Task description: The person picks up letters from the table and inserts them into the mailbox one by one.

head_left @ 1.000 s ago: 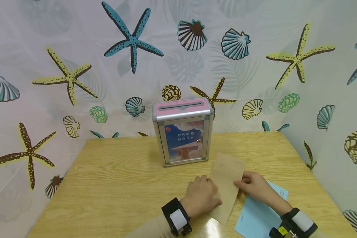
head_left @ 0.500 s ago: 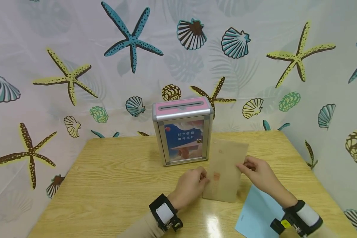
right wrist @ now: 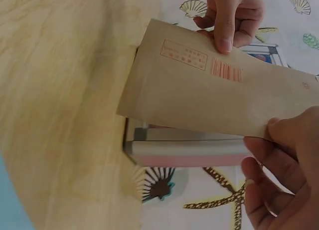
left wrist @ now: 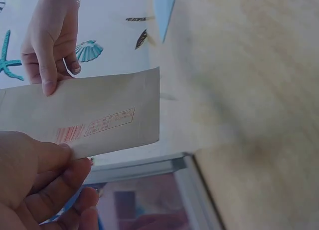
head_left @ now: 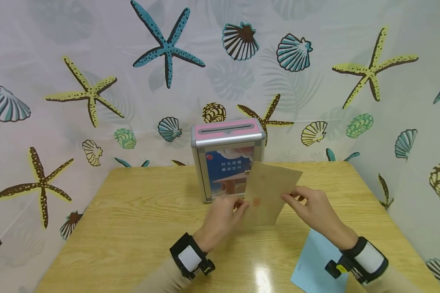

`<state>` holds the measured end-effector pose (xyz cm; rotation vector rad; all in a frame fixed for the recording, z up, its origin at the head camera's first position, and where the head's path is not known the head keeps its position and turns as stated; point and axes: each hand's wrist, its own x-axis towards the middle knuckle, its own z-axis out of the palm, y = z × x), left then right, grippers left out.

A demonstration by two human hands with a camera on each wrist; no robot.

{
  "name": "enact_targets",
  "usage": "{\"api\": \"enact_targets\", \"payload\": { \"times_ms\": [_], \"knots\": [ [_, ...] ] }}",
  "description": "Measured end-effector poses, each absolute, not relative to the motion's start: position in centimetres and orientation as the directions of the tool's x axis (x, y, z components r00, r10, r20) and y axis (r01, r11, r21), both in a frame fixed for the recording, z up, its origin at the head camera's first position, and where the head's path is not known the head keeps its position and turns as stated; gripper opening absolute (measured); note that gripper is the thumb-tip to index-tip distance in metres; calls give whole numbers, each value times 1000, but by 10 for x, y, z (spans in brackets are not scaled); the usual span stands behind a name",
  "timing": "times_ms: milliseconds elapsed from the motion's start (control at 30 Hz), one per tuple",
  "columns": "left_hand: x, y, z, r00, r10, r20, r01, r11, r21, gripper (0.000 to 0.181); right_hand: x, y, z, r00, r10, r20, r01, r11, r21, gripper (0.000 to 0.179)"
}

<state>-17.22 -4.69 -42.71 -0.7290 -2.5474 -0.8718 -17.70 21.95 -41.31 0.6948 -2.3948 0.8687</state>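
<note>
A brown paper envelope (head_left: 269, 191) is held tilted above the table, in front of the lower right of a letter box (head_left: 227, 167). My left hand (head_left: 221, 217) pinches its left edge between thumb and fingers, near the red printed marks. On the opposite edge, my right hand (head_left: 315, 211) pinches it the same way. In the left wrist view, red stripes and a boxed red text show on the envelope (left wrist: 109, 105). The box has a pink top with a long slot, a silver frame and a blue picture door with a small lock; the envelope hides part of that door.
A light blue envelope or sheet (head_left: 317, 264) lies on the wooden table (head_left: 139, 228) at the near right, partly under my right forearm. Behind the table hangs a white cloth (head_left: 220, 89) printed with starfish and shells.
The brown envelope has come up off the table and moved away from me and left, toward the letter box. Both hands rose with it; the left now pinches its edge instead of resting on it.
</note>
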Motion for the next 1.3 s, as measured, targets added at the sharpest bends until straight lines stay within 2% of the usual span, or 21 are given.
{"api": "enact_targets", "payload": {
  "times_ms": [200, 367, 633, 767, 900, 1100, 1300],
  "knots": [
    [-177, -59, -399, -707, 330, 626, 651, 648, 394, 8, -185, 209, -386, -643, -231, 730, -671, 629, -392, 17],
    [-181, -67, -374, -636, 321, 702, 691, 641, 334, 6, -195, 199, -362, -579, -182, 794, -704, 603, -375, 22],
    [-193, -81, -335, -596, 305, 743, 688, 671, 276, 9, -203, 176, -330, -506, -155, 849, -768, 529, -361, 16],
    [-198, -86, -316, -573, 292, 766, 687, 680, 255, 9, -209, 167, -311, -437, -133, 890, -813, 482, -327, 16],
    [-204, -93, -294, -512, 278, 813, 699, 685, 206, 10, -216, 156, -286, -385, -83, 919, -838, 448, -311, 14],
    [-217, -103, -263, -419, 231, 878, 681, 719, 136, 13, -229, 139, -256, -340, -53, 939, -865, 410, -290, 11],
    [-232, -106, -246, -418, 182, 890, 641, 753, 147, 16, -244, 123, -242, -282, -38, 959, -879, 411, -242, 10]
  ]
}}
